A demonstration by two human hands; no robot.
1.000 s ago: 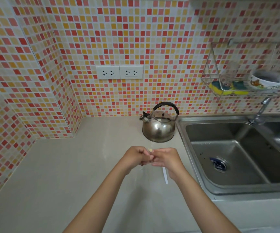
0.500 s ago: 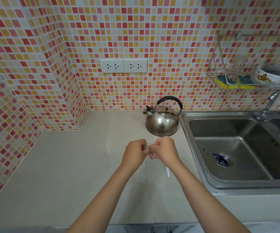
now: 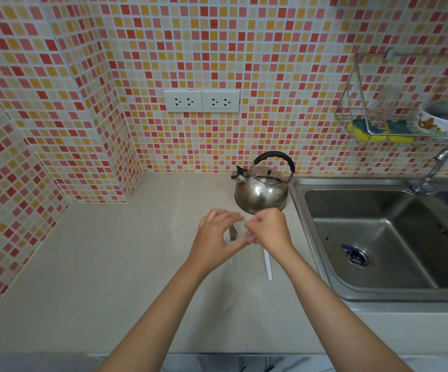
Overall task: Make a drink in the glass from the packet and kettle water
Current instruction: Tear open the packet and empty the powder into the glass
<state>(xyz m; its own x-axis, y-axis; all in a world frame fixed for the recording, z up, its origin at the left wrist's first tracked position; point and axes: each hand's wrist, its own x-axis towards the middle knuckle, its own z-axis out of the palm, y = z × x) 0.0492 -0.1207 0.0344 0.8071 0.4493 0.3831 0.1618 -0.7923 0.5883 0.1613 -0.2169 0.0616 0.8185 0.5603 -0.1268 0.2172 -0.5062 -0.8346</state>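
My left hand point(image 3: 216, 237) curls in a C shape around a clear glass point(image 3: 237, 236) on the beige counter. The glass is barely visible, with a grey sliver showing inside the curl. My right hand point(image 3: 269, 229) is closed right beside it, fingertips pinched over the glass on a small packet that the fingers almost fully hide. The steel kettle point(image 3: 261, 193) with a black handle stands just behind both hands, next to the sink.
A thin white strip point(image 3: 268, 265) lies on the counter under my right wrist. The steel sink point(image 3: 378, 237) and tap point(image 3: 432, 170) are to the right. A wire rack point(image 3: 394, 130) with sponges and a bowl hangs above. Tiled walls close the back and left.
My hands were pressed together in front of the kettle. The left hand's fingers have now spread into a curve while the right stays closed. The view has tilted downward.
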